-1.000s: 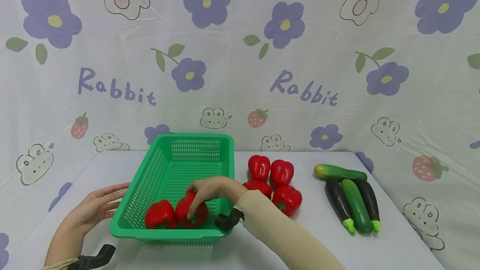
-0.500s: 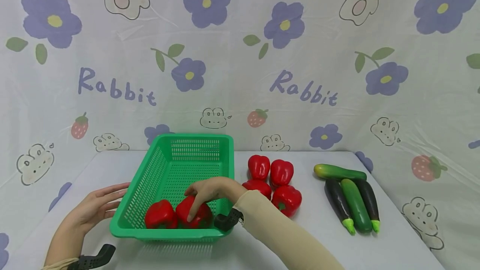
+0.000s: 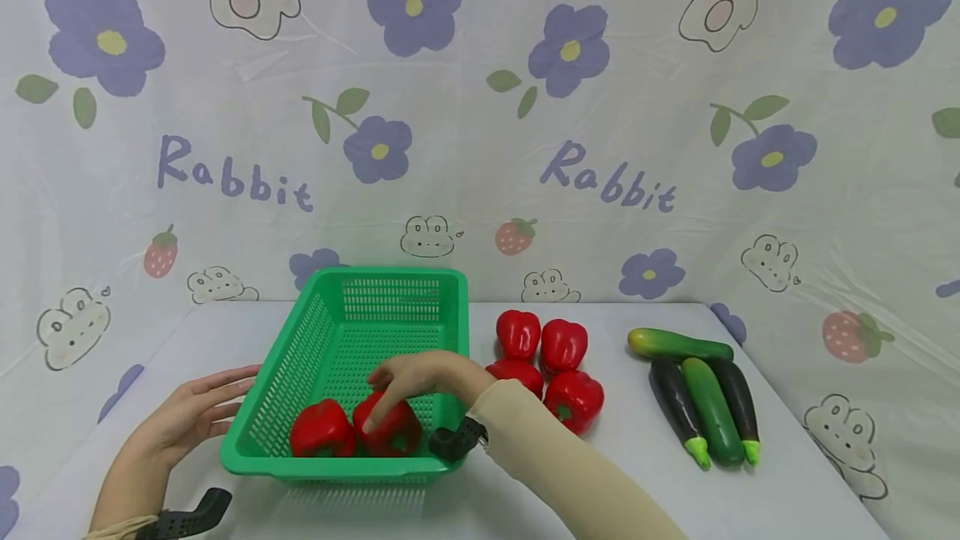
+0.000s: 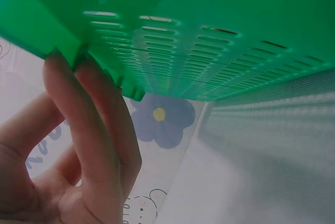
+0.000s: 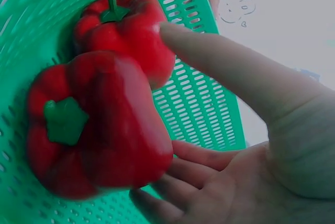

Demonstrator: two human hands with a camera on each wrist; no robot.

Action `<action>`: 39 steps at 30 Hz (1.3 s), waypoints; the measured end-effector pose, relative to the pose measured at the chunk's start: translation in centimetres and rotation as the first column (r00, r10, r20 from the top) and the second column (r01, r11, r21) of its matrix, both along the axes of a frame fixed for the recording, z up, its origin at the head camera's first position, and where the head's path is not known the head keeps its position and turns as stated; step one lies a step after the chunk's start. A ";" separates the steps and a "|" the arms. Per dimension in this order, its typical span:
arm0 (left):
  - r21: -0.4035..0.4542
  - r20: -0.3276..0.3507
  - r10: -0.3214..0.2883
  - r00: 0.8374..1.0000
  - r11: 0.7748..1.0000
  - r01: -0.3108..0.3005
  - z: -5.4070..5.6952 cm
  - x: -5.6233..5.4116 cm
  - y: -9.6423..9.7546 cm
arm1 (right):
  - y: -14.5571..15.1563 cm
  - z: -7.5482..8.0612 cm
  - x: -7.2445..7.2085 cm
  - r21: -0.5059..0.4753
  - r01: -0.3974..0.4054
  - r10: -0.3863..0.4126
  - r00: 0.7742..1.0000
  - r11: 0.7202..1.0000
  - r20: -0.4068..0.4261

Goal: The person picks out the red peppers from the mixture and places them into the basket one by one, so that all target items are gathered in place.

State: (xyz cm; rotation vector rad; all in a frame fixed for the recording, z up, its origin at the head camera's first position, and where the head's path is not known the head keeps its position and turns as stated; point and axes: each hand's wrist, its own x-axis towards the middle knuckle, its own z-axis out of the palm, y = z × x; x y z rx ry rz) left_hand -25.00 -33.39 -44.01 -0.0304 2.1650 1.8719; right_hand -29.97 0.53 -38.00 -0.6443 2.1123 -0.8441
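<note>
A green plastic basket holds two red bell peppers along its near side, the left bell pepper and the right bell pepper. My right hand reaches over the basket's right side to the right pepper. In the right wrist view, the thumb stands away from the nearer pepper, and the other fingers lie spread beside it without curling round it. My left hand is at the basket's left wall; in the left wrist view its fingertips touch the rim from outside.
Several red bell peppers lie on the white table right of the basket, partly behind the right forearm. Farther right are two eggplants and two green cucumber-like vegetables. A printed cloth hangs behind the table.
The right pepper has turned and settled in the basket while my right thumb and fingers shifted slightly left and loosened from it. My left hand and the basket have stayed in place.
</note>
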 end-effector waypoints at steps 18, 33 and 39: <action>-0.002 0.024 -0.010 1.000 1.000 0.010 0.5 0.0 -0.1 | 0.8 1.6 0.1 -0.112 0.068 -0.071 0.997 0.991 -0.021; 0.007 0.041 -0.011 0.999 1.000 0.010 0.9 -0.1 -0.2 | 2.2 2.3 0.5 -0.164 0.121 -0.143 0.982 0.979 -0.127; 0.010 0.048 -0.007 0.999 1.000 0.006 1.0 -0.1 -0.1 | 3.1 2.2 0.5 -0.220 0.147 -0.176 0.977 0.965 -0.119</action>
